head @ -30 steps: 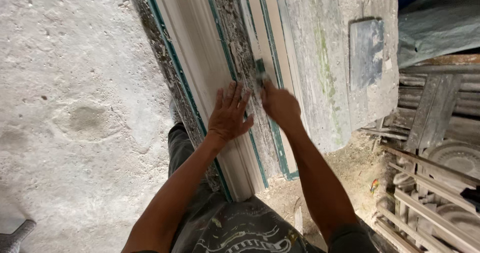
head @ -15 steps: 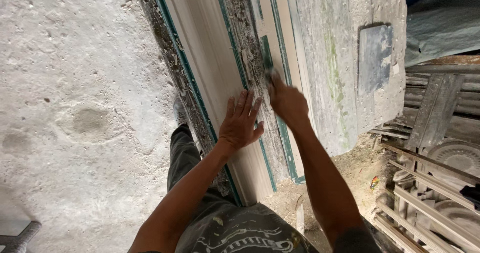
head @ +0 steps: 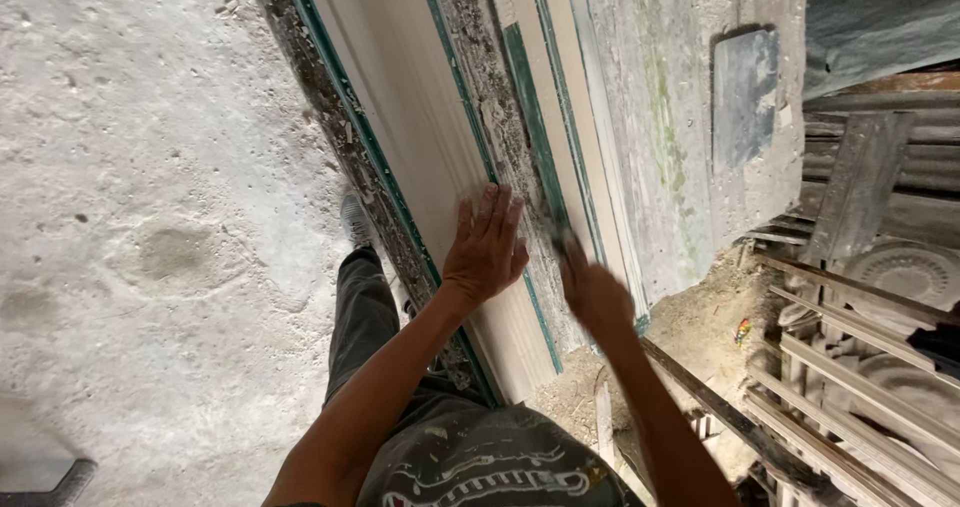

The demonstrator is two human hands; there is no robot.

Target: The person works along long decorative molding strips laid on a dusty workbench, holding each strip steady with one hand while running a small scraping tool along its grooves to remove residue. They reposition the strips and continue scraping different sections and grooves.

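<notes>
My left hand [head: 487, 247] lies flat, fingers spread, on a long smooth beige moulding [head: 400, 97] edged in green. Just right of it runs a rough, crusted grey strip [head: 480, 77], then a narrow green strip [head: 530, 107]. My right hand [head: 592, 292] is blurred by motion at the near end of the green strip. Something dark shows at its fingertips, but I cannot tell whether it holds anything. Both forearms reach out from the bottom of the head view.
A grey slab [head: 680, 117] stained with green lies right of the strips, with a dark rectangular plate [head: 745, 97] on it. Stacked ornate mouldings and slats [head: 880, 297] fill the right side. Rough concrete floor [head: 150, 217] spreads left; my shoe [head: 355, 222] stands by the moulding.
My right hand has slid back toward me along the green strip and is now blurred. My left hand has stayed flat on the beige moulding, and the view has shifted slightly.
</notes>
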